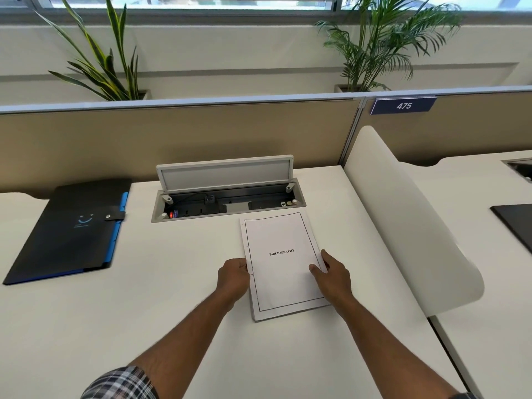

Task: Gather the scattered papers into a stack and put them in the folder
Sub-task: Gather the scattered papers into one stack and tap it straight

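Paper stack (283, 266) at frame centre: light, floppy, sheets likely slide apart. My left hand (233, 276) curled against left edge, my right hand (331, 272) pinching right edge, thumb on top. Best lifted by both long edges. Folder (69, 231) at left, snapped closed.

Bare worktop (178, 254) lies open left of the paper stack (283, 263); the raised socket-box lid (227, 172) stands behind it, a white divider (403, 220) to its right.

Paper stack (283, 266): white sheets, squared, lying flat on the desk (172, 298) right of centre; top sheet bears a black border and the word "BIBLIOGRAPHY". Folder (69, 231): black with blue edge tabs, closed by a snap strap, flat at far left, well apart from the stack.
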